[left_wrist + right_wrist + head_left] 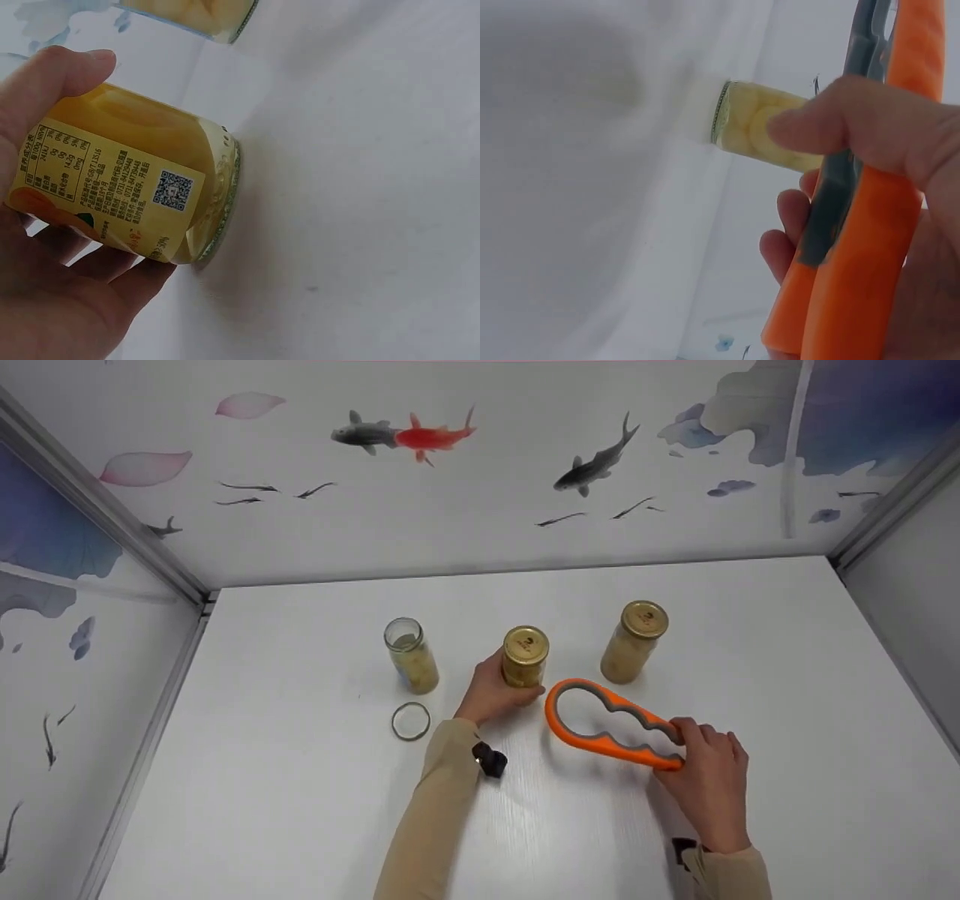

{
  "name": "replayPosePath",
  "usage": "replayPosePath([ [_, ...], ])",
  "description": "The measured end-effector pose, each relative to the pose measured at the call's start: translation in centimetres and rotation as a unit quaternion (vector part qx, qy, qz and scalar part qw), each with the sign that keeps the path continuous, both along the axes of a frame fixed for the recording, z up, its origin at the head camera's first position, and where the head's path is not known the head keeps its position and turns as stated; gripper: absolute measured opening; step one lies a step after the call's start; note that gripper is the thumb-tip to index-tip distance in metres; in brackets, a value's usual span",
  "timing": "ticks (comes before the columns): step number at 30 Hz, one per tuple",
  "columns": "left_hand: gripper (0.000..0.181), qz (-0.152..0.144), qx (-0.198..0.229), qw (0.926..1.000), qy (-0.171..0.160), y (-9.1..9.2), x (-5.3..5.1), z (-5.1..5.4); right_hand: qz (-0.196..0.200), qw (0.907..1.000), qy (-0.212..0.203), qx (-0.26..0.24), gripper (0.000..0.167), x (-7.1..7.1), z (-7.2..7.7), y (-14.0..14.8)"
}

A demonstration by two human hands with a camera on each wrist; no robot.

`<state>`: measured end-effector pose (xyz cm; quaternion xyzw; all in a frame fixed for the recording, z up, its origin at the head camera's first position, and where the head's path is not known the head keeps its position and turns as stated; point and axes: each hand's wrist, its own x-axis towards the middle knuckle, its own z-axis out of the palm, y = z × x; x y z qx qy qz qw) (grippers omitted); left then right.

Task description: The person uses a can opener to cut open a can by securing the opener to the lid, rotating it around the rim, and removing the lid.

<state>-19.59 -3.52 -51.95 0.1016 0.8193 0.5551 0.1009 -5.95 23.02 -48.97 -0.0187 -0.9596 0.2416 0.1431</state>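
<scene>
In the head view, my left hand (pixel 491 690) grips a glass jar of yellow fruit with a gold lid (pixel 526 646). The left wrist view shows this jar's yellow label (pixel 112 187), with my thumb and fingers (pixel 67 292) around the glass. My right hand (pixel 709 780) holds an orange and grey jar opener (pixel 615 748) by its handle ends, its loop just right of the gripped jar and apart from it. From the right wrist, the opener (pixel 862 277) lies between thumb and fingers.
A lidless jar (pixel 416 667) with pale contents stands left of the gripped one. A round lid (pixel 411 721) lies on the white table (pixel 270 780) in front of it. Another gold-lidded jar (pixel 628 652) stands at the right. White panels with painted fish (pixel 435 438) enclose the table.
</scene>
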Motion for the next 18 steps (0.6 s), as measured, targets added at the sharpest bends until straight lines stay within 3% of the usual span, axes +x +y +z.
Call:
replayPosePath([
  [11, 0.059, -0.019, 0.009, 0.9998, 0.007, -0.6, 1.5, -0.1, -0.019, 0.9998, -0.011, -0.002, 0.045, -0.2, 0.5, 0.1],
  [18, 0.062, -0.020, 0.013, 0.9997, 0.008, -1.0, 2.3, 0.0, -0.011, 0.9995, 0.028, -0.007, 0.044, -0.5, 1.3, 0.9],
])
